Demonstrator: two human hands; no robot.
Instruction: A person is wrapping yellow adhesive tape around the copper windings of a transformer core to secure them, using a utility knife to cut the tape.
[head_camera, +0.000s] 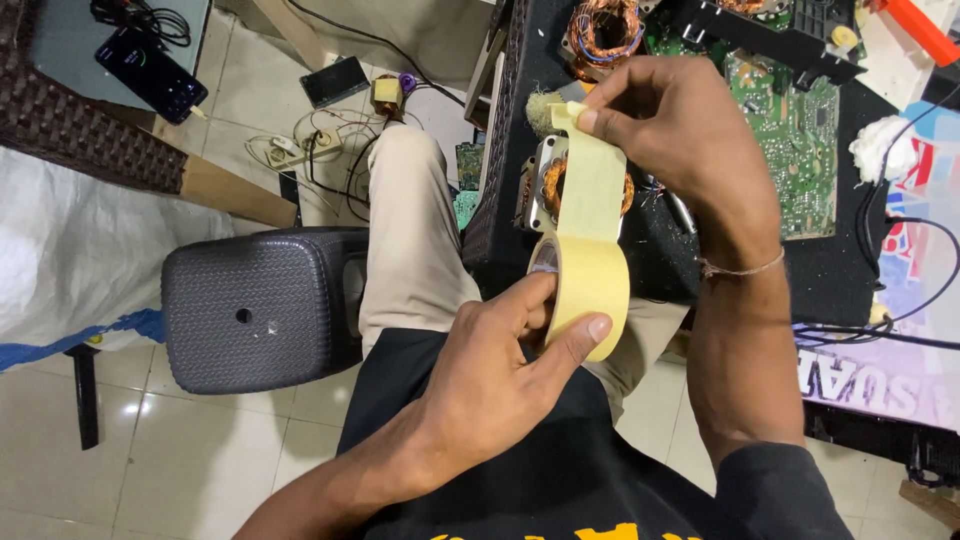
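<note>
My left hand (500, 365) grips a roll of pale yellow masking tape (590, 290), thumb across its outer face and fingers inside the core. My right hand (680, 130) pinches the free end of the tape strip (590, 170) between thumb and forefinger, holding it stretched up and away from the roll. Directly behind the strip, on the black table (830, 270), lies a small motor stator with copper windings (545, 185), partly hidden by the tape.
A green circuit board (795, 130), a loose copper coil (605, 30), black plastic parts and white cotton waste (880, 145) lie on the table. A grey stool (260, 310) stands at my left. Cables, a power strip and phones lie on the floor and left table.
</note>
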